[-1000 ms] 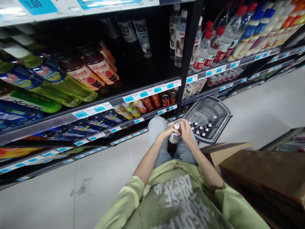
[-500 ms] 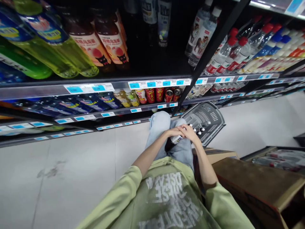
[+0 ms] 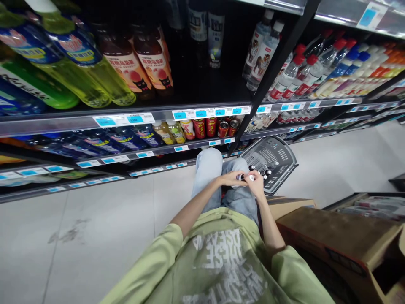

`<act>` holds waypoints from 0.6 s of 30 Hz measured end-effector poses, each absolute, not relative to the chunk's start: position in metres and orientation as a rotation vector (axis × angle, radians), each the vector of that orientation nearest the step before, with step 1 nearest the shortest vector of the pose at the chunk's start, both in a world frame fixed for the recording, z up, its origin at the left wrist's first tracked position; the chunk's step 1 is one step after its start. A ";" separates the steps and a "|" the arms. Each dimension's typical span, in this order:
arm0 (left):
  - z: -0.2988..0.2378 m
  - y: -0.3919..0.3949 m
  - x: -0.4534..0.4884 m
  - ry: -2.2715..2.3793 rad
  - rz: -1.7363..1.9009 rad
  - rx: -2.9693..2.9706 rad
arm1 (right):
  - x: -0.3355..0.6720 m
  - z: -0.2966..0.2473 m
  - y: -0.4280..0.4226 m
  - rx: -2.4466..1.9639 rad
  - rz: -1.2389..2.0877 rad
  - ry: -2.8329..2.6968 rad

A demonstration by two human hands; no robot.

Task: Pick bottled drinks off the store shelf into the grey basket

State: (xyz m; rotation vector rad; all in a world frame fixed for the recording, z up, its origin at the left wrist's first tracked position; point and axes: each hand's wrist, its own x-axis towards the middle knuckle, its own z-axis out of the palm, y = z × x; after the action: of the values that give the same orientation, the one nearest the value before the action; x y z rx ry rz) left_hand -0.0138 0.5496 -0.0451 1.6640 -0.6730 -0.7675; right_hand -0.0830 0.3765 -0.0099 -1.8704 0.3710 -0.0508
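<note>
I sit facing drink shelves and hold a dark bottle (image 3: pixel 243 177) with a white cap and a white label over my lap. My left hand (image 3: pixel 231 178) is wrapped round its body. Closed round the cap end is my right hand (image 3: pixel 257 184). The bottle lies nearly on its side, cap to the right, and the hands hide most of it. Just beyond my knees a grey plastic basket (image 3: pixel 275 148) stands on the floor with several more capped bottles in it.
Black shelves (image 3: pixel 202 110) of bottled and canned drinks with blue price tags fill the view ahead. Brown cardboard boxes (image 3: pixel 341 236) stand at my right. Grey tiled floor (image 3: pixel 95 236) stretches to the left and far right.
The bottle has tipped from upright to nearly lying flat between my hands. The hands have closed more tightly over it. My view has shifted down and nearer the shelves.
</note>
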 end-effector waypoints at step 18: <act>-0.097 0.550 -0.007 -0.653 -0.791 1.987 | -0.018 -0.009 0.235 -2.148 -0.705 0.993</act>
State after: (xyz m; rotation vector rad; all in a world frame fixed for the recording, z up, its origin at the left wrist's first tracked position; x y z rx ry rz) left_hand -0.0070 0.5502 -0.0974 1.9874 -0.6527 -0.7912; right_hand -0.0176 0.2347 -0.0090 -2.1484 0.9929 -0.7051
